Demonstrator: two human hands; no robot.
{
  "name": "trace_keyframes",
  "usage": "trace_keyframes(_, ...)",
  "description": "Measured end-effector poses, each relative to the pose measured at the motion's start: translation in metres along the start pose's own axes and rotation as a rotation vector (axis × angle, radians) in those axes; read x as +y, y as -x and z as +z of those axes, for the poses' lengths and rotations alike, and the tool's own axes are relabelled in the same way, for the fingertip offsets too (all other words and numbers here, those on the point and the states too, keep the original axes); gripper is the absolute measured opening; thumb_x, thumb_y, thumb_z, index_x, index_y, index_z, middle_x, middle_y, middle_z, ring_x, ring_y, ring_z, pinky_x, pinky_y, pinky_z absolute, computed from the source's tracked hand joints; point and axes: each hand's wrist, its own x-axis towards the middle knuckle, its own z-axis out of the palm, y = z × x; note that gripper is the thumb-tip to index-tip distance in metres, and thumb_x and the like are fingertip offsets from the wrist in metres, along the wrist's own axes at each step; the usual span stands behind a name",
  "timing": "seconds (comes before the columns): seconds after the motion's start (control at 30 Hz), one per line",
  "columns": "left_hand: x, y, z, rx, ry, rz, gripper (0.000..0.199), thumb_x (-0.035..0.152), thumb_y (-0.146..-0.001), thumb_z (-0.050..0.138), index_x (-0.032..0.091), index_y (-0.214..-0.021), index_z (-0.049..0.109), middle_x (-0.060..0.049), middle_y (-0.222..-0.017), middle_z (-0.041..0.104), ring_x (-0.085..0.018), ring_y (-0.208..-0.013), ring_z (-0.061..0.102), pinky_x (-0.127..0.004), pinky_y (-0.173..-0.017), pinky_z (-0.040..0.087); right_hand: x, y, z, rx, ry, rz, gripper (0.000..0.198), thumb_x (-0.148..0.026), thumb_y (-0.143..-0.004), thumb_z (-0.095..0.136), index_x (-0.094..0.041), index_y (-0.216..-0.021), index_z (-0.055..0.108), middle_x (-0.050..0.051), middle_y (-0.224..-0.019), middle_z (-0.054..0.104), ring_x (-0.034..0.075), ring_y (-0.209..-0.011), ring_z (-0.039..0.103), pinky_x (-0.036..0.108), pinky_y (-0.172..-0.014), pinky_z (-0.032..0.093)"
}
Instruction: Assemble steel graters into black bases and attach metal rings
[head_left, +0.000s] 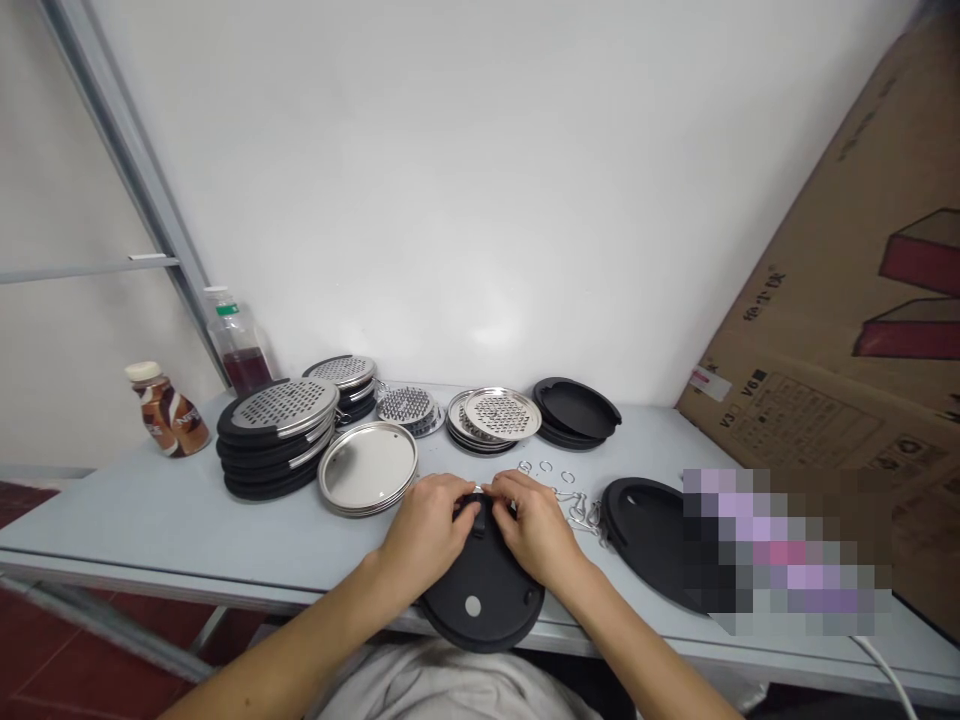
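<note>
A round black disc point(480, 590) lies at the table's front edge, close to my body. It has a pale round spot, a small dark knob near its right side and a black tab point(479, 522) at its far edge. My left hand point(431, 530) and my right hand point(534, 525) meet over that far edge with thumbs and forefingers closed. Between the fingertips glints a small silvery metal piece point(478, 489), whose exact shape is mostly hidden. Just right of my right hand lie loose metal rings point(546, 466) and a little heap of metal clips point(579, 512).
At left are stacked black-rimmed graters point(277, 408) and shiny round plates point(367, 468). Behind stand grater discs point(502, 414) and black round trays point(576, 410). Another black tray point(652, 540) touches a blurred patch at right. Two bottles point(169, 410) and a large carton point(825, 380) flank the table.
</note>
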Motion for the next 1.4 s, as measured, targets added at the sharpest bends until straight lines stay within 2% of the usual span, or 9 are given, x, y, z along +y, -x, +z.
trace_keyframes(0.13, 0.006, 0.006, 0.004, 0.004, -0.047, 0.012, 0.017, 0.019, -0.085, 0.066, 0.017, -0.101, 0.069, -0.009, -0.098, 0.071, -0.028, -0.095, 0.064, -0.041, -0.086, 0.050, 0.000, 0.001, 0.001, 0.008, 0.008, 0.002, 0.025, 0.000, -0.080, 0.047, -0.020, -0.077, 0.063, 0.003, -0.078, 0.062, 0.018, -0.075, 0.060, 0.027, -0.072, 0.045)
trace_keyframes(0.47, -0.001, 0.008, 0.009, 0.010, -0.021, 0.054, 0.021, 0.019, -0.086, 0.068, 0.019, -0.107, 0.071, -0.008, -0.104, 0.072, -0.026, -0.097, 0.064, -0.041, -0.089, 0.052, 0.000, 0.002, 0.003, -0.016, 0.011, 0.025, 0.026, 0.001, -0.078, 0.048, -0.019, -0.076, 0.065, 0.003, -0.080, 0.063, 0.017, -0.075, 0.060, 0.027, -0.071, 0.045)
trace_keyframes(0.67, -0.004, 0.007, 0.010, 0.027, 0.061, 0.081, 0.022, 0.020, -0.085, 0.069, 0.021, -0.106, 0.074, -0.007, -0.105, 0.074, -0.025, -0.098, 0.066, -0.041, -0.091, 0.052, 0.000, 0.002, 0.003, 0.030, 0.036, 0.050, 0.023, 0.000, -0.076, 0.048, -0.019, -0.071, 0.061, 0.002, -0.075, 0.060, 0.017, -0.072, 0.058, 0.027, -0.067, 0.042)
trace_keyframes(0.87, -0.005, 0.005, 0.009, 0.046, 0.191, -0.036, 0.022, 0.019, -0.079, 0.074, 0.020, -0.101, 0.072, -0.006, -0.097, 0.073, -0.023, -0.088, 0.066, -0.038, -0.084, 0.053, 0.000, 0.002, 0.002, 0.029, 0.046, 0.078, 0.022, -0.001, -0.076, 0.049, -0.020, -0.073, 0.061, 0.002, -0.075, 0.060, 0.017, -0.072, 0.058, 0.027, -0.067, 0.042)
trace_keyframes(0.97, -0.012, 0.002, 0.007, -0.008, 0.305, -0.112, 0.029, 0.017, -0.072, 0.077, 0.020, -0.101, 0.071, -0.004, -0.095, 0.072, -0.021, -0.083, 0.065, -0.033, -0.078, 0.053, 0.000, 0.003, 0.001, 0.030, 0.035, 0.103, 0.022, -0.003, -0.076, 0.050, -0.020, -0.078, 0.064, 0.002, -0.078, 0.063, 0.018, -0.076, 0.059, 0.029, -0.070, 0.043)
trace_keyframes(1.07, -0.019, 0.000, 0.005, -0.066, 0.396, -0.131, 0.041, 0.016, -0.070, 0.077, 0.022, -0.110, 0.069, -0.003, -0.100, 0.073, -0.020, -0.085, 0.065, -0.030, -0.076, 0.053, 0.001, 0.004, 0.000, 0.057, 0.048, 0.092, 0.024, -0.006, -0.079, 0.051, -0.020, -0.091, 0.067, 0.004, -0.086, 0.068, 0.022, -0.086, 0.061, 0.033, -0.078, 0.045)
trace_keyframes(1.2, -0.022, 0.002, 0.004, -0.046, 0.412, -0.124, 0.047, 0.015, -0.073, 0.075, 0.023, -0.118, 0.066, -0.004, -0.105, 0.071, -0.019, -0.088, 0.063, -0.031, -0.081, 0.052, 0.001, 0.004, -0.001, 0.080, 0.101, 0.082, 0.032, -0.008, -0.080, 0.053, -0.020, -0.107, 0.065, 0.006, -0.089, 0.068, 0.025, -0.092, 0.059, 0.039, -0.085, 0.044)
trace_keyframes(1.3, -0.022, 0.004, 0.002, -0.059, 0.394, -0.080, 0.040, 0.015, -0.075, 0.075, 0.023, -0.114, 0.069, -0.004, -0.108, 0.071, -0.020, -0.094, 0.063, -0.033, -0.087, 0.051, -0.001, 0.004, 0.000, 0.070, 0.129, 0.086, 0.032, -0.007, -0.080, 0.053, -0.019, -0.107, 0.064, 0.005, -0.087, 0.067, 0.025, -0.090, 0.058, 0.042, -0.087, 0.042)
trace_keyframes(1.4, -0.022, 0.004, 0.001, -0.075, 0.388, -0.033, 0.039, 0.015, -0.077, 0.074, 0.025, -0.114, 0.070, -0.004, -0.116, 0.070, -0.022, -0.108, 0.061, -0.037, -0.100, 0.045, -0.003, 0.004, 0.001, 0.066, 0.138, 0.091, 0.030, -0.007, -0.080, 0.052, -0.019, -0.105, 0.064, 0.005, -0.086, 0.066, 0.025, -0.090, 0.057, 0.041, -0.086, 0.041)
